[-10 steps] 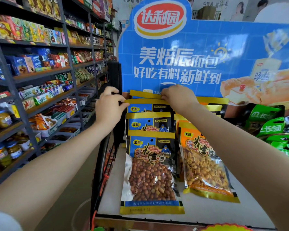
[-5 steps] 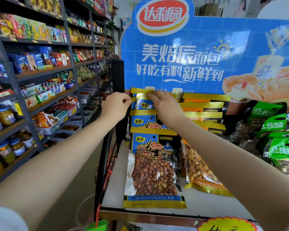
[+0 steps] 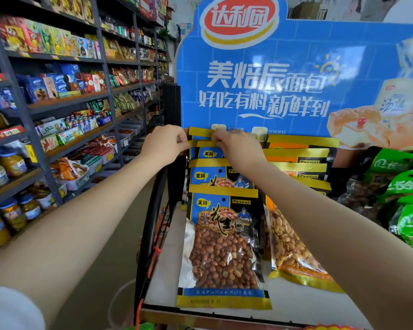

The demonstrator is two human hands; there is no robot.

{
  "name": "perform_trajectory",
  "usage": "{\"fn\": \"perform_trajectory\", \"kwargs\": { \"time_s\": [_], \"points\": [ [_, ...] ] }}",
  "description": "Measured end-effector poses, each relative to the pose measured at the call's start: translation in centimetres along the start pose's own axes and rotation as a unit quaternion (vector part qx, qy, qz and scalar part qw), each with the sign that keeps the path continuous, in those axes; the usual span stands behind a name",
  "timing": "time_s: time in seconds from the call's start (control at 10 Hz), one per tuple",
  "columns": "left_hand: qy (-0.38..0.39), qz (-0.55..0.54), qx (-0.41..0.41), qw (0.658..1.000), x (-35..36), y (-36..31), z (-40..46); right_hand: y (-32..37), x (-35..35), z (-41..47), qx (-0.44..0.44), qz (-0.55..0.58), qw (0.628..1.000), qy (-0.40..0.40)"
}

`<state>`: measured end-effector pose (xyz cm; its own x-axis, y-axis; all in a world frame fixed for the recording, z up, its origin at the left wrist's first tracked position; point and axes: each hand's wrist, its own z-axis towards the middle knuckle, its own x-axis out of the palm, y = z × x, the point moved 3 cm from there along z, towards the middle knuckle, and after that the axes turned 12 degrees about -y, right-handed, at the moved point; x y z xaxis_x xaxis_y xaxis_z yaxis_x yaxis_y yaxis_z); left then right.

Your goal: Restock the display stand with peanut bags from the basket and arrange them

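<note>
A column of blue-and-yellow peanut bags lies overlapping on the white shelf of the display stand. A second column of orange-and-yellow peanut bags lies to its right. At the back of the blue column, my left hand pinches the left end of a rear blue bag's yellow top strip. My right hand grips the same top strips near their middle. The basket is out of view.
A tall blue bread advertisement board rises right behind the bags. Green snack bags crowd the right side of the stand. Dark shelving full of boxes, packets and jars lines the aisle on the left.
My right hand has moved left along the bags' top edge, from the right side to the middle. My left hand now pinches the rear bag's left corner. The view has come closer.
</note>
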<state>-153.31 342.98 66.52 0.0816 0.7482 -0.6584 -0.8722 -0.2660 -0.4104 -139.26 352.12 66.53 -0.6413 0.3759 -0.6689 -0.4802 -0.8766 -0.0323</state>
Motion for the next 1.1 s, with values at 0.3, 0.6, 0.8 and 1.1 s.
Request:
{"fn": "perform_trajectory", "kwargs": {
  "time_s": [0.3, 0.6, 0.8, 1.1],
  "points": [
    [-0.060, -0.037, 0.040, 0.997, -0.2, -1.5, 1.4, 1.8, 2.0, 0.7, 0.078, 0.018, 0.996, 0.030],
    [-0.058, -0.059, 0.008, 0.997, 0.7, 0.0, -0.3, 1.8, 1.5, -0.5, 0.017, -0.054, 0.997, -0.047],
    [-0.046, -0.086, -0.004, 0.995, 0.5, 0.3, -1.8, 1.5, 0.9, -2.1, -0.005, -0.020, 1.000, -0.011],
    [-0.004, -0.016, 0.030, 0.999, -0.8, -0.5, -3.7, 0.9, 0.1, -3.7, 0.000, 0.028, 0.998, 0.063]
  ]
}}
